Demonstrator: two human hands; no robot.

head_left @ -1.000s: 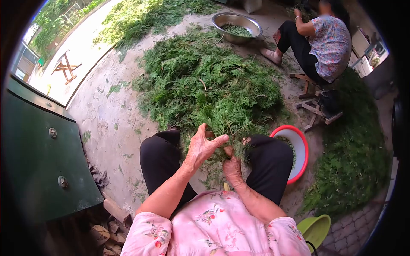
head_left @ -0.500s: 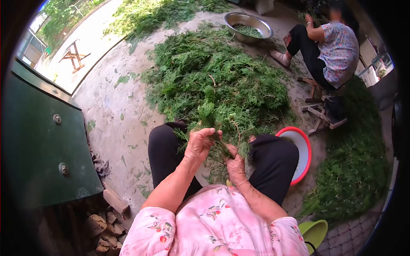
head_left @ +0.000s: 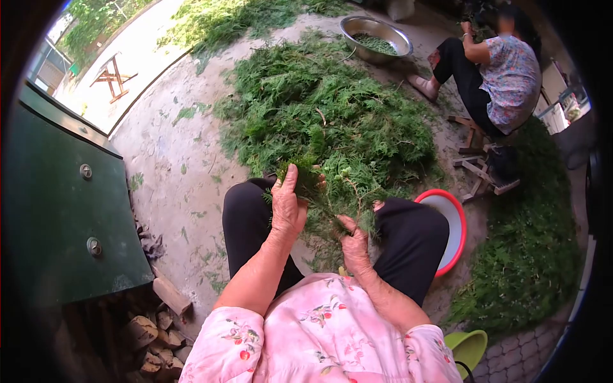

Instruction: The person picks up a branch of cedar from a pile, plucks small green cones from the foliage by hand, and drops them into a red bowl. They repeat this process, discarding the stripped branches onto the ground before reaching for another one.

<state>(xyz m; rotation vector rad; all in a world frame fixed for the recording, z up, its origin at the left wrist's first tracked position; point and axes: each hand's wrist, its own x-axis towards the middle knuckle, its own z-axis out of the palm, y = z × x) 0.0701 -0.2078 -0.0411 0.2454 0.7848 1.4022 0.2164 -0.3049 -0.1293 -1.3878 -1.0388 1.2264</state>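
Note:
I sit with my knees apart and hold a green cypress-like sprig (head_left: 325, 185) between them. My left hand (head_left: 287, 207) grips the leafy upper part of the sprig, fingers wrapped around the foliage. My right hand (head_left: 353, 242) pinches the sprig's lower stem close to my lap. A large pile of the same green branches (head_left: 332, 108) lies on the concrete ground just beyond my knees.
A red-rimmed white basin (head_left: 447, 223) stands by my right knee. A metal bowl (head_left: 375, 37) holding green bits sits past the pile. Another person (head_left: 495, 70) sits on a low wooden stool at the upper right. A green metal box (head_left: 57, 210) is at my left, a lime basin (head_left: 469, 348) at lower right.
My left hand has slid upward along the sprig and closed around its foliage. My right hand stays low on the stem. The view has shifted slightly.

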